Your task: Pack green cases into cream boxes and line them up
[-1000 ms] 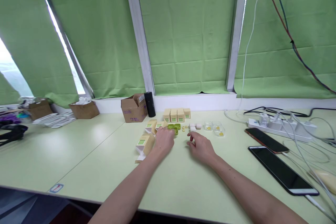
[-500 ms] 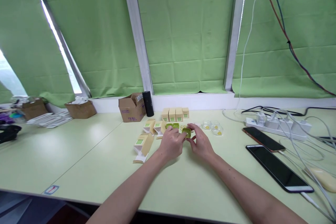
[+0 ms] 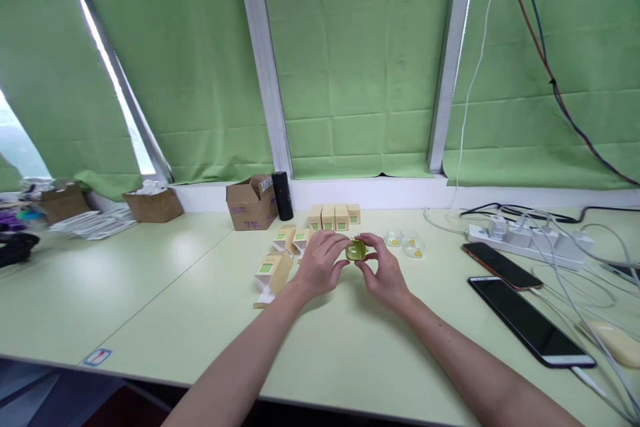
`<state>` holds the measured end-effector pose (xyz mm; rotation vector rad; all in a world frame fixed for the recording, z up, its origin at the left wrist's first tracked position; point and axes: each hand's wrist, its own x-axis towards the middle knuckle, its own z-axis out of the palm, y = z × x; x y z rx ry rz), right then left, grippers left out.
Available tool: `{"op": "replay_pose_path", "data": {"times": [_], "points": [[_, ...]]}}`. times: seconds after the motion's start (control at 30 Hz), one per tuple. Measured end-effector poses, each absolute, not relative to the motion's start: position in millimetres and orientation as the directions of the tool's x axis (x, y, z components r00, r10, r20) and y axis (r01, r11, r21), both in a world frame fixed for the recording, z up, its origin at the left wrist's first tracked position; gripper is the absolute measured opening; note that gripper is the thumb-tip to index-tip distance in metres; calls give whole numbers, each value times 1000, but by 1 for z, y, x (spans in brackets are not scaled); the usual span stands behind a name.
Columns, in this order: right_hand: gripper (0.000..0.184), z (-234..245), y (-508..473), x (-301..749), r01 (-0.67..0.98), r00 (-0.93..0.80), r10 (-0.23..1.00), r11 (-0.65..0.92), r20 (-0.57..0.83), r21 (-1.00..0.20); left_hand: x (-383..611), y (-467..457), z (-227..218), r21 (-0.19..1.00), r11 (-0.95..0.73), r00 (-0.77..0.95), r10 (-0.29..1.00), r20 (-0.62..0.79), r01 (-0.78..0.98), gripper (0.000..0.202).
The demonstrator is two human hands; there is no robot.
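A small, hollow green dish [image 3: 356, 251] with a rounded square opening is held up over the table. My right hand [image 3: 384, 273] grips its right side between thumb and fingers. On the dish's left side, my left hand [image 3: 323, 265] has its fingertips at the upper edge and its thumb lower down. Left of my hands are opened cream cartons with green labels; the nearest carton [image 3: 274, 270] lies with white flaps out. Beyond my hands, several closed cream boxes [image 3: 334, 216] stand in a row. Clear plastic cups [image 3: 413, 247] with yellow spots sit to the right.
A cardboard box [image 3: 250, 205] and a black cylinder [image 3: 283, 197] stand by the wall. On the right are a power strip [image 3: 530, 245], two phones, including a large phone [image 3: 530, 320], and tangled white cables. Papers [image 3: 103, 223] lie far left.
My left hand has uncurled, its fingers now stretched along the dish's left edge instead of bent over it. The green pieces behind that hand are now hidden. My right hand keeps its grip.
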<state>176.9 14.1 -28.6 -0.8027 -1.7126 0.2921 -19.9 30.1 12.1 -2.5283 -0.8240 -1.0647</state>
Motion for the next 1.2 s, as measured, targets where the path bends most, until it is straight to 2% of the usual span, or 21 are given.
{"op": "replay_pose_path", "data": {"times": [0.13,0.4,0.6,0.7,0.8,1.0,1.2], "points": [[45,-29,13,177,351,-86,651,729,755,-588,-19,34,8,-10,-807,528,378,760,591,31],[51,-28,12,178,335,-85,616,758,783,-560,-18,40,2,181,-807,394,453,800,562,31],[50,-27,11,177,360,-69,603,758,795,-544,-12,38,2,406,-732,286,620,731,547,23],[47,-28,11,177,382,-67,620,740,782,-554,-10,38,3,479,-682,248,683,687,552,18],[45,-28,12,177,406,-65,628,727,775,-555,-9,38,3,521,-651,228,719,656,552,19],[50,-28,15,178,426,-71,579,754,812,-500,-8,39,4,560,-647,238,737,632,517,33],[48,-28,17,179,406,-89,610,744,787,-531,-8,40,3,567,-660,275,737,618,494,45]]}}
